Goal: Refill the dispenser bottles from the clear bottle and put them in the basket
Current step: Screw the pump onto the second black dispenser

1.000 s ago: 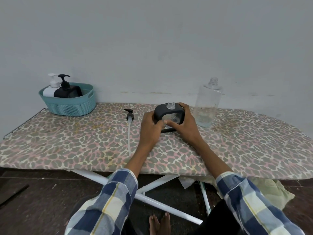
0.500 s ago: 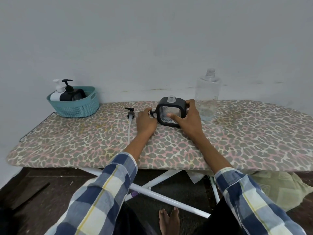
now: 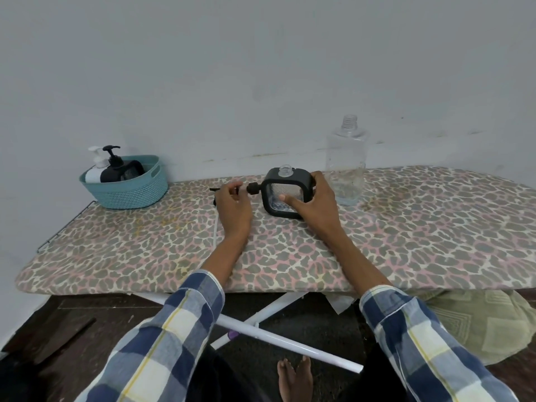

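While my right hand [image 3: 314, 203] wraps the square black dispenser bottle [image 3: 285, 194], thumb laid across its clear front window and fingers curled over its right edge, the bottle stands upright on the leopard-print ironing board [image 3: 406, 242] with its neck open at the top. My palm hides the bottle's lower right corner. My left hand [image 3: 233, 208] sits just left of it, fingers curled around the black pump head [image 3: 252, 189]; only the collar end pokes out toward the bottle, and a dark tip shows at my knuckles' far side. Whether I'm pinching it tight or just closing over it, I can't tell, my own hand covers the contact. The pump's pale tube [image 3: 215, 230] runs down the board from under my hand. Behind the right hand stands the clear bottle [image 3: 346, 161], uncapped, a little liquid at the bottom, hard to read through the plastic. Far left, near the wall, the teal basket [image 3: 130, 192] holds a white dispenser bottle [image 3: 94, 172] and a black one [image 3: 121, 171], leaning, mostly hidden by the rim. My plaid sleeves [image 3: 179, 329] run off the bottom edge.
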Tool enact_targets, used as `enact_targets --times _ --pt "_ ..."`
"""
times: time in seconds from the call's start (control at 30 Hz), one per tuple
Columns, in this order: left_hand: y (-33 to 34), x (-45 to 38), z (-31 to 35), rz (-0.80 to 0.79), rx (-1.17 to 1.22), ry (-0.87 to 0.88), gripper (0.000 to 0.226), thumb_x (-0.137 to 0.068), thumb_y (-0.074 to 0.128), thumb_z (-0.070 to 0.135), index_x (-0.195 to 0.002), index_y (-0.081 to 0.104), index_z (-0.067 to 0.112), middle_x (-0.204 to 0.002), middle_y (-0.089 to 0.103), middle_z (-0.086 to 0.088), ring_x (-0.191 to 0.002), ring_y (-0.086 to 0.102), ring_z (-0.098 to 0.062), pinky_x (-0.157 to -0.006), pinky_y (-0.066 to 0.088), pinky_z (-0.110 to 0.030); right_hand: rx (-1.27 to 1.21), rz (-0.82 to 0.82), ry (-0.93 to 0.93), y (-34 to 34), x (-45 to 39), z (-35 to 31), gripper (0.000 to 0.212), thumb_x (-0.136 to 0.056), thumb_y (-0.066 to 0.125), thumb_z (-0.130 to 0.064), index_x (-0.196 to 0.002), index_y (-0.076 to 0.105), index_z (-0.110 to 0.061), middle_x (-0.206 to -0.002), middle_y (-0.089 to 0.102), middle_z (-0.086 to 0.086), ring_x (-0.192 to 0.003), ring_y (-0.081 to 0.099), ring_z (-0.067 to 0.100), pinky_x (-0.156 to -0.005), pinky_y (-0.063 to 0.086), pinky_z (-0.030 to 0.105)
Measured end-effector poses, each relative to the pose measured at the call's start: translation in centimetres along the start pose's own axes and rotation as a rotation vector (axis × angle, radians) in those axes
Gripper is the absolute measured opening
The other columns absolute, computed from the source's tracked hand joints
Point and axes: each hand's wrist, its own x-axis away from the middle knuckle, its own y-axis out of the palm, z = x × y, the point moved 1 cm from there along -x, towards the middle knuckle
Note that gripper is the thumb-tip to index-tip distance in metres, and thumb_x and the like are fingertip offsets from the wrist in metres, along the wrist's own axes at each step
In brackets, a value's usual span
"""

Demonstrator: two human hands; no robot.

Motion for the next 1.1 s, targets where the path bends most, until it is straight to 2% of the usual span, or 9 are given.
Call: enact_targets --times 0.1,0.2,0.33,0.5,0.63,0.8,0.87,0.97,1.1 --pt "-0.7 -1.8 1.2 0.052 0.218 -0.081 0.018 -0.111 0.054 0.014 -0.121 0.066 0.023 -0.131 0.062 -0.005 -0.118 0.067 -0.02 -0.103 0.061 -0.043 -0.011 -0.018 0.011 0.0 0.0 0.1 0.056 -0.08 0.088 -0.05 -0.119 0.057 -0.024 -0.111 0.065 -0.004 -0.098 0.066 0.014 -0.088 0.059 0.041" --pt "-1.5 -4.3 4.5 0.095 0.239 0.002 0.02 -0.11 0.053 0.014 -0.115 0.067 0.028 -0.133 0.059 -0.007 -0.121 0.065 -0.02 -0.104 0.061 -0.046 -0.013 -0.029 0.012 0.0 -0.1 0.1 0.057 -0.079 0.088 -0.05 -0.119 0.056 -0.025 -0.112 0.066 -0.004 -0.099 0.067 0.015 -0.088 0.06 0.043" --pt "-2.0 -5.3 9.6 0.108 0.273 0.192 0.02 -0.112 0.05 0.009 -0.117 0.067 0.02 -0.134 0.056 -0.011 -0.116 0.065 -0.018 -0.084 0.068 -0.037 -0.02 -0.033 0.011 0.0 -0.2 0.0 0.056 -0.08 0.09 -0.045 -0.12 0.057 -0.023 -0.113 0.067 -0.002 -0.099 0.067 0.016 -0.087 0.06 0.043" --pt "-0.7 -3.7 12.0 0.034 0.212 0.367 0.023 -0.112 0.049 0.011 -0.118 0.069 0.022 -0.126 0.054 -0.004 -0.114 0.064 -0.019 -0.084 0.067 -0.038 -0.05 -0.036 0.023 -0.1 -0.1 0.0 0.057 -0.079 0.091 -0.044 -0.122 0.059 -0.025 -0.114 0.068 -0.003 -0.101 0.068 0.015 -0.089 0.06 0.044" --pt "0.0 -2.7 12.7 0.026 0.146 0.425 0.03 -0.11 0.049 0.012 -0.114 0.068 0.035 -0.12 0.055 0.007 -0.112 0.063 -0.017 -0.095 0.062 -0.049 -0.072 -0.034 0.018 -0.2 -0.1 0.1 0.058 -0.077 0.091 -0.042 -0.123 0.059 -0.026 -0.114 0.069 -0.004 -0.102 0.068 0.014 -0.09 0.061 0.044" --pt "0.2 -1.9 13.0 0.022 0.083 0.558 0.027 -0.109 0.047 0.002 -0.118 0.068 0.016 -0.124 0.059 -0.009 -0.104 0.061 -0.004 -0.092 0.05 -0.016 -0.083 -0.039 0.018 0.0 -0.3 0.4 0.059 -0.077 0.091 -0.047 -0.123 0.059 -0.028 -0.113 0.07 -0.006 -0.102 0.068 0.014 -0.09 0.06 0.044" --pt "0.1 -2.0 13.0 0.041 0.098 0.568 0.028 -0.11 0.047 0.002 -0.117 0.068 0.02 -0.125 0.059 -0.009 -0.103 0.063 -0.008 -0.09 0.051 -0.016 -0.081 -0.04 0.017 0.0 -0.3 0.5 0.06 -0.077 0.092 -0.047 -0.124 0.06 -0.028 -0.115 0.07 -0.006 -0.103 0.068 0.013 -0.09 0.06 0.042" --pt "0.0 -2.5 13.4 0.078 0.128 0.546 0.033 -0.109 0.045 0.007 -0.115 0.065 0.034 -0.123 0.059 -0.003 -0.104 0.068 -0.025 -0.093 0.058 -0.035 -0.079 -0.04 0.013 0.1 -0.4 0.6 0.06 -0.078 0.092 -0.046 -0.125 0.06 -0.028 -0.116 0.07 -0.007 -0.104 0.068 0.012 -0.091 0.06 0.041" --pt "0.2 -2.4 13.7 0.128 0.139 0.547 0.029 -0.11 0.044 0.005 -0.117 0.065 0.023 -0.122 0.058 -0.007 -0.102 0.067 -0.028 -0.09 0.057 -0.031 -0.079 -0.039 0.006 0.1 -0.4 0.6 0.06 -0.078 0.092 -0.047 -0.125 0.06 -0.027 -0.115 0.07 -0.006 -0.104 0.068 0.013 -0.091 0.06 0.042"
